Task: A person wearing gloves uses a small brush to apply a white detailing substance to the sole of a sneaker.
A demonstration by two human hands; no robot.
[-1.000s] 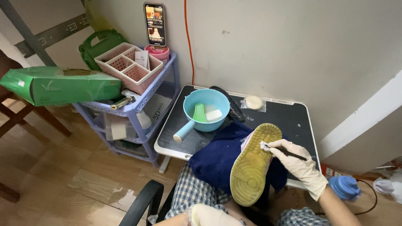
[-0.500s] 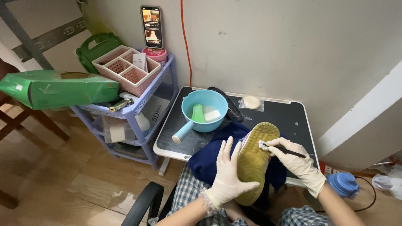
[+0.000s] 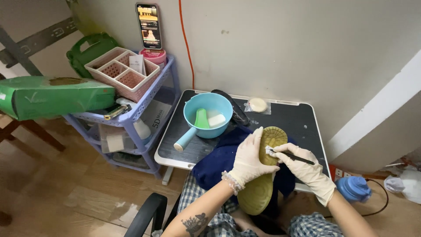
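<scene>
Scrubbing: a gloved person is working a small brush against the yellow-green sole of a shoe turned bottom-up over the lap.
Shoe: sole faces the camera, toe toward the black table, heel toward the knees; it lies on a dark blue cloth draped over the table edge and lap.
Left hand: left hand lies flat on the sole's left side, fingers spread and pressed onto it, steadying it rather than curled round it.
Right hand: right hand has its fingers pinched together on the brush handle, pen-fashion; the white bristle tip touches the sole near the forefoot.
Doing it well: judging from this, short strokes along the tread grooves would lift dirt best, with the left palm bearing down so the shoe does not roll.
Pressure: light, I think; a thin handle held this way will flex or slip if forced.
Water: blue bowl stands on the table just beyond the shoe, holding a green brush and a white bar; near enough to re-wet without letting go.
Risk: the cloth may slide off the table edge; drips could reach the checked trousers.
Nearby: purple cart stands left of the table, a phone propped above it.
</scene>
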